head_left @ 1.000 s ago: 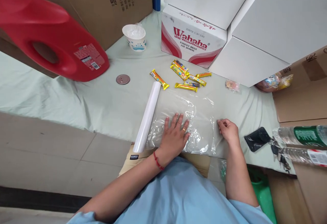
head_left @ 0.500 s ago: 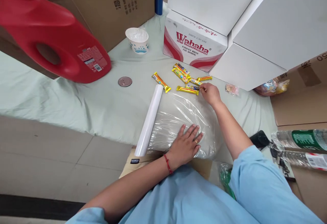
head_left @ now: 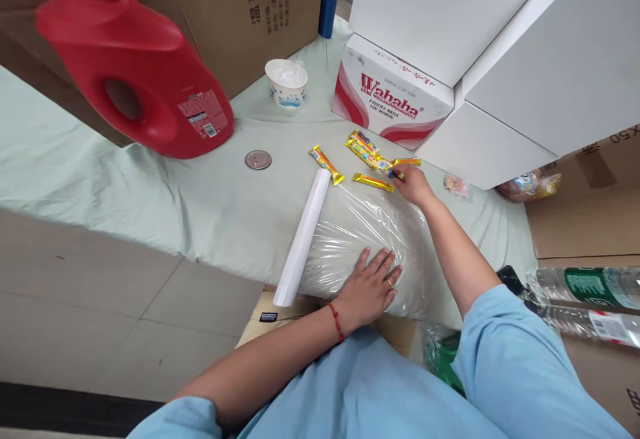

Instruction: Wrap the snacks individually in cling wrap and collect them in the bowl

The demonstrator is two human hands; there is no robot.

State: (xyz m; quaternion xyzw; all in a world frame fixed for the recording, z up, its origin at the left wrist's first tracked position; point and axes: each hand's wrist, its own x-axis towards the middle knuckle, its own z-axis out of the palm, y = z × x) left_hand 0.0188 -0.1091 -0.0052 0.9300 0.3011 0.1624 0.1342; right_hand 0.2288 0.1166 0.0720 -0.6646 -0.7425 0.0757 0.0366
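Observation:
My left hand (head_left: pixel 373 285) lies flat with fingers spread on a sheet of clear plastic film (head_left: pixel 350 232) that comes off a white roll (head_left: pixel 303 239). Beyond the film, my right hand (head_left: pixel 414 184) pinches a small yellow-and-blue wrapped snack bar (head_left: pixel 398 174), mostly covered by the fingers. Several similar yellow packets lie about it: a snack bar (head_left: pixel 373 182) just left of my fingers, another packet (head_left: pixel 407 161) behind them, and a pile (head_left: pixel 363 151) farther back. A separate yellow packet (head_left: pixel 327 165) rests by the far end of the roll.
A red jug (head_left: pixel 165 92) and a paper cup (head_left: pixel 287 83) stand to the left, near a round brown disc (head_left: pixel 258 159). A Wahaha carton (head_left: pixel 393 95) and white boxes (head_left: pixel 520 59) border the back right. Plastic bottles (head_left: pixel 590 285) lie at the right.
My right hand has closed on a snack bar among the packets and shifted it slightly. My left hand stays on the film. The whole view has moved a little.

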